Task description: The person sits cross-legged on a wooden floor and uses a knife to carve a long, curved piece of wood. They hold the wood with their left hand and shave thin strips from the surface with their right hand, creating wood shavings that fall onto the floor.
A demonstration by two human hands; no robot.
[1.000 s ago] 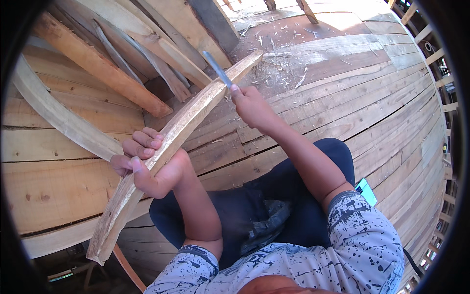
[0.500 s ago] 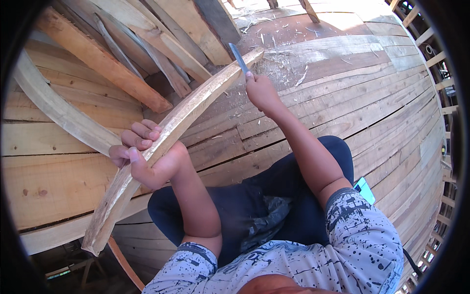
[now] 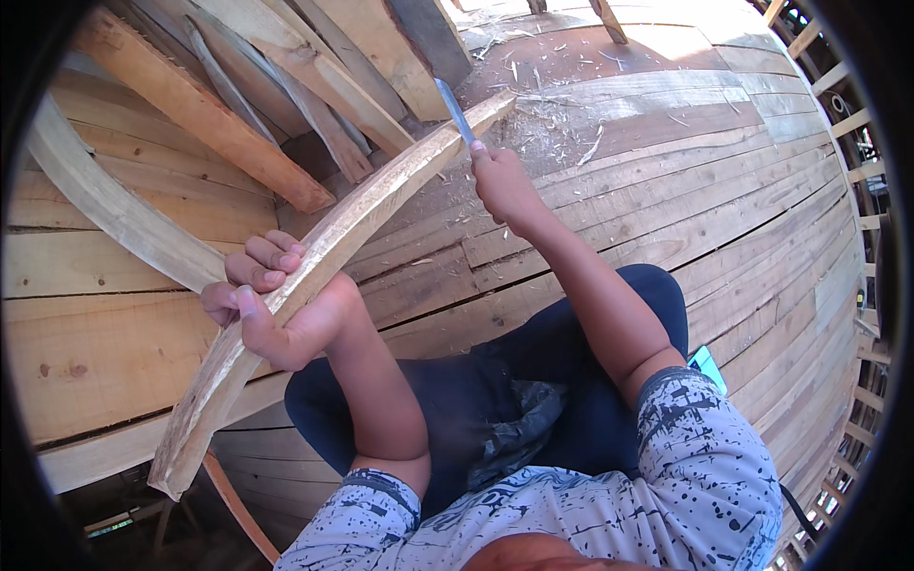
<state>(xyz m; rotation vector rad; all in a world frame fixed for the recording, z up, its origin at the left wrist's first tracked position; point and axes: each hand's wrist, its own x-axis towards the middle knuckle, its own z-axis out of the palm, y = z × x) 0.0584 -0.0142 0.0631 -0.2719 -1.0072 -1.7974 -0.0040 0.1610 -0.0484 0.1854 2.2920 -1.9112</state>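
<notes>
A long, curved piece of timber (image 3: 357, 206) slants from the lower left up to the plank floor, its upper faces rough and pale. My left hand (image 3: 286, 305) is closed round its lower half, fingers curled over the far side and thumb on the near side. In my right hand (image 3: 506, 188) is a knife with a long bluish-grey blade (image 3: 454, 111), the fist wrapped round its handle, which is mostly hidden. The blade lies across the timber close to its far end, at or just over the top edge.
Wood shavings (image 3: 590, 143) litter the plank floor (image 3: 609, 209) beyond the timber. Loose boards and a reddish beam (image 3: 205, 114) lean at the upper left, above a curved rib (image 3: 124, 205). A light-blue flat object (image 3: 707, 369) lies beside my right knee. A dark gap opens at the lower left.
My right hand and the knife have shifted slightly left along the timber. The timber's lower end, with my left hand on it, has moved a little down and left.
</notes>
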